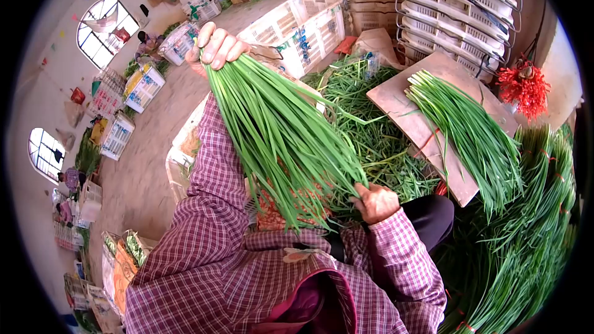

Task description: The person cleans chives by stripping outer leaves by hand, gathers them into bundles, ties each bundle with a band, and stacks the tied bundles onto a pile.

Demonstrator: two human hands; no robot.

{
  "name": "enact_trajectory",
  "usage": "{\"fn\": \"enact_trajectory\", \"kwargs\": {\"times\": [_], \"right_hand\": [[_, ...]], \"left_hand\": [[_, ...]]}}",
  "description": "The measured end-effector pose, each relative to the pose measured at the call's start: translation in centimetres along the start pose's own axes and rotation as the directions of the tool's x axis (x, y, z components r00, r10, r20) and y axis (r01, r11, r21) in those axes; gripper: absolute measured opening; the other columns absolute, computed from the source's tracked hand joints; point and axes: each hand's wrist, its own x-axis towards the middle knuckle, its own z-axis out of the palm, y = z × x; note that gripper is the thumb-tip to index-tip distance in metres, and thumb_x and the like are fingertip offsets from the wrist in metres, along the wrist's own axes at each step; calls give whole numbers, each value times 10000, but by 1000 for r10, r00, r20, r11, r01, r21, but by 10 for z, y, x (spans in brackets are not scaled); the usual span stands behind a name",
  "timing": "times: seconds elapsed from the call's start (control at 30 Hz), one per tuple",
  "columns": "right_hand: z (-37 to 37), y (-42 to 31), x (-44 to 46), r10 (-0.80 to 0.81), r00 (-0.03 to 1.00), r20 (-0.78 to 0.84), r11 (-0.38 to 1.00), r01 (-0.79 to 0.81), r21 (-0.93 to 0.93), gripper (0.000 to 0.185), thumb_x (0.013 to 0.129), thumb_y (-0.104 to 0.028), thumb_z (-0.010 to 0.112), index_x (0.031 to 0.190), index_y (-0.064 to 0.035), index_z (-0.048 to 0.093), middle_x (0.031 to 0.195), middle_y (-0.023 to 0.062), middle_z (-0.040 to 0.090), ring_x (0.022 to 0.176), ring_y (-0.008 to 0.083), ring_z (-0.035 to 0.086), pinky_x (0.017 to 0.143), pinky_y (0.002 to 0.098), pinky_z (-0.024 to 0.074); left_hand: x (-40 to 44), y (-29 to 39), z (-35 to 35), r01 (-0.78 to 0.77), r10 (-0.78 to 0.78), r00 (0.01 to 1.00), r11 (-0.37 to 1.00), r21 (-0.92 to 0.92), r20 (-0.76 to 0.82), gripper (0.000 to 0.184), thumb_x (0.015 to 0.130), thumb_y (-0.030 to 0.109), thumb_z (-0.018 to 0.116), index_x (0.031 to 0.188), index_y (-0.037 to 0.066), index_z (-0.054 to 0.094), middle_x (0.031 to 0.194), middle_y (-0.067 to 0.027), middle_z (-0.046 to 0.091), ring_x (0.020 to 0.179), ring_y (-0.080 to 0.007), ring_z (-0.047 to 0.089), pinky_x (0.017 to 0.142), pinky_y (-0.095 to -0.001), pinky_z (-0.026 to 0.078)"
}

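My left hand (pixel 218 48) is raised at the upper left, its fingers wrapped round the stem end of a bunch of garlic chives (pixel 278 130). The long green leaves fan out downward to the right across my lap. At their lower right edge my right hand (pixel 376 203) is closed, pinching a few leaf tips. To the right, another bundle of chives (pixel 467 130) lies on a tilted board (pixel 390 94), pale stem ends pointing up. Loose green trimmings (pixel 365 130) are heaped behind and below the held bunch.
A large pile of chives (pixel 526 241), some tied with red bands, fills the right side. Stacked white crates (pixel 458 12) and a hanging bunch of red ties (pixel 525 89) stand behind. A big plastic crate (pixel 303 31) sits ahead. Other people work among crates along the left wall.
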Motion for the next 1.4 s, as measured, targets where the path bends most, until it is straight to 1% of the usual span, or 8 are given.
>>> {"fn": "enact_trajectory", "kwargs": {"times": [0.17, 0.43, 0.53, 0.67, 0.83, 0.9, 1.17, 1.4], "right_hand": [[-21, 48, -20, 463, 852, 244, 865, -374, -336, 273, 726, -301, 742, 939, -146, 671, 873, 79, 648, 858, 283, 651, 718, 421, 535], [-76, 45, 10, 306, 946, -108, 951, -309, -15, 150, 789, -187, 667, 913, -103, 661, 810, 113, 631, 778, 320, 632, 688, 408, 515], [-89, 20, 28, 183, 946, -267, 973, -136, 185, 95, 827, -111, 620, 897, -46, 629, 835, 143, 653, 736, 346, 643, 651, 383, 512], [-91, -17, 48, 164, 945, -284, 907, -31, 420, 71, 866, -72, 608, 857, -2, 609, 753, 126, 648, 653, 221, 643, 625, 311, 510], [-79, -59, 84, 34, 959, -280, 862, 113, 494, 110, 866, -128, 629, 903, -25, 631, 776, 114, 678, 685, 206, 679, 619, 298, 548], [-60, -62, 99, -53, 937, -345, 880, 207, 427, 203, 857, -203, 632, 965, -34, 605, 784, 137, 676, 656, 250, 671, 610, 318, 548], [-67, -60, 103, 55, 928, -368, 921, 96, 378, 61, 824, -77, 613, 864, -33, 628, 744, 100, 658, 578, 217, 645, 566, 303, 527], [-129, -15, 104, -153, 815, -558, 965, 3, -261, 68, 824, -100, 647, 796, -74, 591, 703, 50, 604, 564, 162, 572, 489, 292, 500]], "left_hand": [[3, 6, 3, -80, 81, 989, 997, 10, -124, 111, 872, 211, 535, 910, 111, 502, 781, 15, 574, 697, -117, 561, 739, -308, 429], [-3, 11, -1, -17, 81, 904, 988, 154, -419, 65, 846, 176, 521, 834, 118, 496, 706, 26, 519, 663, -131, 520, 748, -341, 467], [-3, 5, 0, 11, 96, 865, 978, 209, -492, 90, 836, 183, 542, 817, 127, 475, 699, 38, 488, 652, -118, 496, 741, -320, 448], [-4, -7, 3, 33, 124, 794, 969, 245, -596, 113, 817, 187, 557, 800, 137, 458, 687, 46, 461, 635, -109, 478, 733, -312, 439], [4, -25, 15, 126, 123, 705, 948, 294, -698, 120, 800, 185, 561, 804, 145, 449, 663, 48, 442, 621, -117, 479, 718, -315, 459], [3, -32, 14, 172, 117, 682, 934, 313, -722, 139, 796, 193, 565, 806, 144, 435, 665, 36, 432, 627, -116, 477, 690, -306, 465], [-3, -41, 11, 320, 24, 669, 893, 318, -743, 153, 768, 188, 591, 788, 122, 454, 671, -3, 477, 600, -167, 507, 689, -338, 455], [-8, -50, 18, 533, -75, 635, 763, 366, -769, 143, 756, 144, 625, 834, 79, 525, 741, -55, 565, 645, -162, 572, 597, -314, 504]]}}
